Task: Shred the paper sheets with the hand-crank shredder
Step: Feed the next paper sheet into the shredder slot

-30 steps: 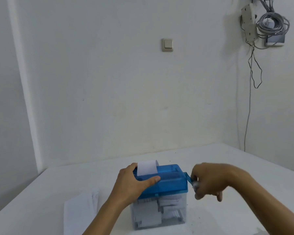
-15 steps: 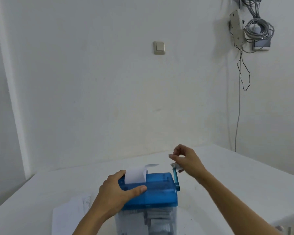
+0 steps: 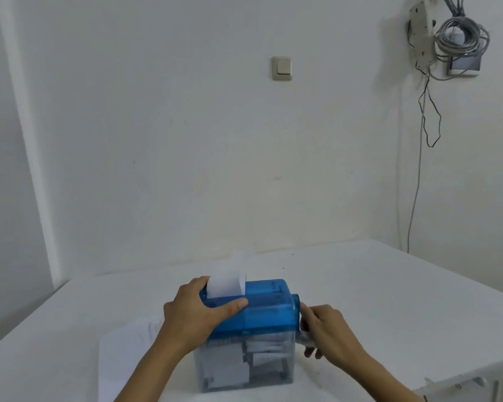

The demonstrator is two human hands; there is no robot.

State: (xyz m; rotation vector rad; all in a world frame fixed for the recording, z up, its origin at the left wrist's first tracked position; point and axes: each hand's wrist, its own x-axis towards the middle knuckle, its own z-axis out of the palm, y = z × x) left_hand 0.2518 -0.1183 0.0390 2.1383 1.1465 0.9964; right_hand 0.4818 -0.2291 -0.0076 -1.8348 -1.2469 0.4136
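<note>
crank handle (image 3: pixel 305 341) mostly hidden in right hand (image 3: pixel 328 332), paper stack (image 3: pixel 122 358) cut off by bottom edge

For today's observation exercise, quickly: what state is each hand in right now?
Left hand: closed, holding the shredder by its blue top.
Right hand: closed, holding the crank.

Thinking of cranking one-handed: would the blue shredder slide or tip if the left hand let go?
Probably slides: the shredder looks light, its clear bin holding only paper strips. The right hand grips a side crank, so turning likely twists it. The left hand gripping the lid suggests bracing helps.
</note>
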